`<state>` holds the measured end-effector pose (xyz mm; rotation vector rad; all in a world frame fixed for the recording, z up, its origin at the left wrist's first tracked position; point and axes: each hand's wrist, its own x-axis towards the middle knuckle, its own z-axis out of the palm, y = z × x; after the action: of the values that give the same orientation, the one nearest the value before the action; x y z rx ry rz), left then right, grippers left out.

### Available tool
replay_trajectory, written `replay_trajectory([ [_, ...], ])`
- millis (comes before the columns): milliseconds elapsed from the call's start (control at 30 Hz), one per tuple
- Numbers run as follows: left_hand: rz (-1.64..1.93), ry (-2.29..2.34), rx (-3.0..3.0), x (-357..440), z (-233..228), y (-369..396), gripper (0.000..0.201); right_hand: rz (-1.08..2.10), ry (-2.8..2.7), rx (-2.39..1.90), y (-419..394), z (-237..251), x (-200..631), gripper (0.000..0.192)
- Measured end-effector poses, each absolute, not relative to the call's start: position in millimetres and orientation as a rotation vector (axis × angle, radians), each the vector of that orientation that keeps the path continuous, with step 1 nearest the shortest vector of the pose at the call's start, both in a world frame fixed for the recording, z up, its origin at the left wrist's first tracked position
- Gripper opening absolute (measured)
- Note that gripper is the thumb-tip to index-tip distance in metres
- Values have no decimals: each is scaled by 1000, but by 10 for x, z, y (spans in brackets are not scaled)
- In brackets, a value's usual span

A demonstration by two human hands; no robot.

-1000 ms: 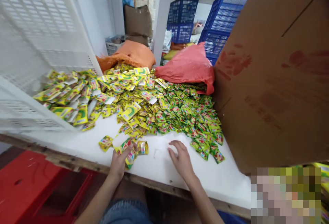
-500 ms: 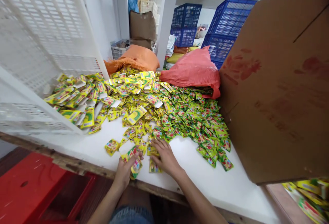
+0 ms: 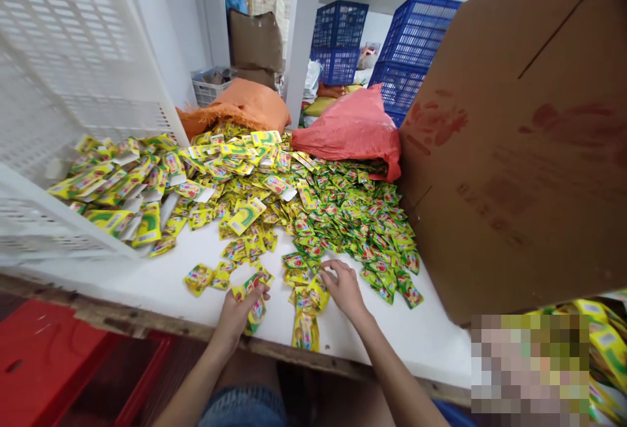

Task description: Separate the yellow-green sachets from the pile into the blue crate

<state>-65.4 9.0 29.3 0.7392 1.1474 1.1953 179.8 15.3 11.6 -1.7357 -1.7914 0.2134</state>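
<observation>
The left hand is closed on a small bundle of sachets at the lower centre of the frame. The right hand lies flat, fingers spread, apparently gripping nothing, on loose sachets at the near edge of the heap. Risk: the lowest sachet lies near the table edge; a careless sweep could push it off, and an overfilled left-hand bundle may shed pieces.

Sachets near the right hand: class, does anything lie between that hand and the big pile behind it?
Nothing visible does. The right hand rests on loose sachets at the table's front, and the pile begins just beyond its fingers. The left hand holds a sachet strip off to the side; the box stands further right.
</observation>
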Motion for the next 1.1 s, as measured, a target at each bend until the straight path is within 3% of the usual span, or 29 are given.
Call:
replay_trajectory([
  [167, 1194, 1151, 725, -670, 228, 106, 51, 181, -1737, -1808, 323, 8, 1625, 32],
  [367, 1129, 1150, 743, -706, 155, 147, 53, 228, -1779, -1769, 247, 57, 1780, 18],
  [767, 1062, 1185, 825, -618, 189, 147, 56, 81, -1418, -2025, -237, 57, 2854, 28],
  [867, 1065, 1177, 829, -648, 122, 138, 57, 142, -1293, -1995, -254, 97, 2910, 23],
  [1100, 1084, 1164, 805, -615, 184, 127, 56, 597, -1066, -1731, -383, 183, 2641, 42],
])
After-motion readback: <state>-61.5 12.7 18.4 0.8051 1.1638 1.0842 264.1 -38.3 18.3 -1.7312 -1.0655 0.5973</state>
